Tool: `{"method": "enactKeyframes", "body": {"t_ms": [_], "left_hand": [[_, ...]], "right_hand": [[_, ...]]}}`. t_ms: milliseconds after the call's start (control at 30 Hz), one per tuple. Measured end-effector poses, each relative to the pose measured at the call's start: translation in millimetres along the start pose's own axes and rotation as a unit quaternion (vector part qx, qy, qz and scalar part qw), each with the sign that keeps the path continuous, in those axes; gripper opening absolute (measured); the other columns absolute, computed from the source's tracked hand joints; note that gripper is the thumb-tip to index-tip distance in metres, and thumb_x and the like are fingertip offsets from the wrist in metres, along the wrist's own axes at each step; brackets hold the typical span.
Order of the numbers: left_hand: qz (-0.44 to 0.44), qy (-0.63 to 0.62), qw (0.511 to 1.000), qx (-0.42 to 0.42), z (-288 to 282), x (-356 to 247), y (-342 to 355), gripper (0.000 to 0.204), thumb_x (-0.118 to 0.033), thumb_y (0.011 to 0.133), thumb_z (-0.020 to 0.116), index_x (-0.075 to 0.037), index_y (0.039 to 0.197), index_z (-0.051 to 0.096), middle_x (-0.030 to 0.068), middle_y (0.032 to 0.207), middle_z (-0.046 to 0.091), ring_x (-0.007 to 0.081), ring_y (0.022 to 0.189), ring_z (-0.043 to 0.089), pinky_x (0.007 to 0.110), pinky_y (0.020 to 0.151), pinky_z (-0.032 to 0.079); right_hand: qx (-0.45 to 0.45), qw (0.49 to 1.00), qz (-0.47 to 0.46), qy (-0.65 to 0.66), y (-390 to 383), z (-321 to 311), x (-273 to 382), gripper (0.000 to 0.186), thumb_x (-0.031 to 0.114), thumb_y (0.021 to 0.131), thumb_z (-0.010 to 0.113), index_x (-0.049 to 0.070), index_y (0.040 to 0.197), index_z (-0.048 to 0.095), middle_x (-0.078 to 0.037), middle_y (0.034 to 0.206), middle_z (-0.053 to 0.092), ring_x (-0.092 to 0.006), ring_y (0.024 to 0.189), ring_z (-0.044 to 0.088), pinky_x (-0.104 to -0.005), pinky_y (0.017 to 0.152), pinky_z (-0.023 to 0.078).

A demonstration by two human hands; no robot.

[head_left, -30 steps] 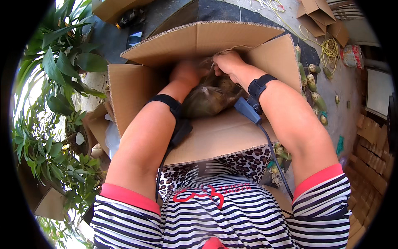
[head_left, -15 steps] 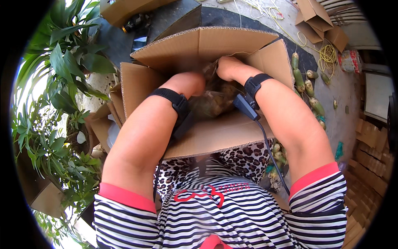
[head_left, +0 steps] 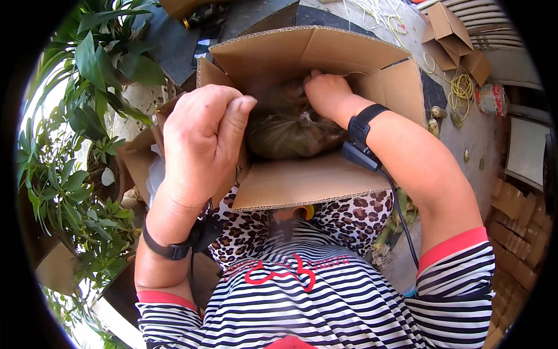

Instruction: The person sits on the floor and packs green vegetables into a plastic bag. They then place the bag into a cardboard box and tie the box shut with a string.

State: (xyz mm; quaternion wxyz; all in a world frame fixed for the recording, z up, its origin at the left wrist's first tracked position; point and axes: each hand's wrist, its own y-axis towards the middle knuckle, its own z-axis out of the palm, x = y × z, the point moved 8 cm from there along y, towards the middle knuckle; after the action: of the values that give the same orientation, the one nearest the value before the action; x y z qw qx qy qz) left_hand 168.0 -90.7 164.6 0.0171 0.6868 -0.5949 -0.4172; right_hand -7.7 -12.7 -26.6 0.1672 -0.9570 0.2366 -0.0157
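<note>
My left hand (head_left: 200,131) is raised at the left side of the cardboard box (head_left: 308,185), closed, with its thumb pointing right. Its fingers curl out of sight in front of the box's left flap (head_left: 210,74), so I cannot make out what they hold. Inside the box sits a clear plastic bag (head_left: 293,136) with dark brownish contents that I cannot identify. At the bag's gathered upper part, my right hand (head_left: 327,93) is closed on the plastic, its fingertips partly hidden. Both wrists wear black straps with small devices.
Leafy plants (head_left: 75,168) crowd the left. Several green-and-white radishes (head_left: 434,126) lie on the floor right of the box. Farther right are a coil of yellow cord (head_left: 460,90), a wrapped roll (head_left: 491,100) and a smaller cardboard box (head_left: 450,29). Cables hang from the wrist devices.
My left hand has come out of the box, up and to the left. My right hand stays at the bag. In view, the box has shifted up and right, and more of the bag shows.
</note>
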Motion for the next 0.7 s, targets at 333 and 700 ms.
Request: {"method": "enactKeyframes", "body": {"t_ms": [333,700], "left_hand": [[0.002,-0.072,0.996,-0.046,4.3,1.9,-9.3,0.006,-0.006,0.087,0.067,-0.002,0.084,0.064,0.0083,0.080,0.066,0.0201,0.073,0.061,0.029,0.069,0.048],[-0.058,-0.138,0.984,-0.100,4.3,20.4,-13.3,0.005,-0.001,0.083,0.069,-0.003,0.082,0.065,0.0084,0.079,0.066,0.0220,0.073,0.064,0.030,0.070,0.049]], "right_hand": [[-0.031,0.993,-0.110,-0.004,-19.0,25.7,21.7,0.022,0.020,0.082,0.060,0.008,0.098,0.070,-0.017,0.112,0.062,-0.0337,0.097,0.064,-0.0443,0.082,0.051],[0.112,0.949,0.137,0.261,16.2,89.6,16.7,0.036,0.030,0.087,0.060,0.007,0.115,0.064,-0.018,0.103,0.068,-0.0346,0.095,0.065,-0.0438,0.083,0.051]]}}
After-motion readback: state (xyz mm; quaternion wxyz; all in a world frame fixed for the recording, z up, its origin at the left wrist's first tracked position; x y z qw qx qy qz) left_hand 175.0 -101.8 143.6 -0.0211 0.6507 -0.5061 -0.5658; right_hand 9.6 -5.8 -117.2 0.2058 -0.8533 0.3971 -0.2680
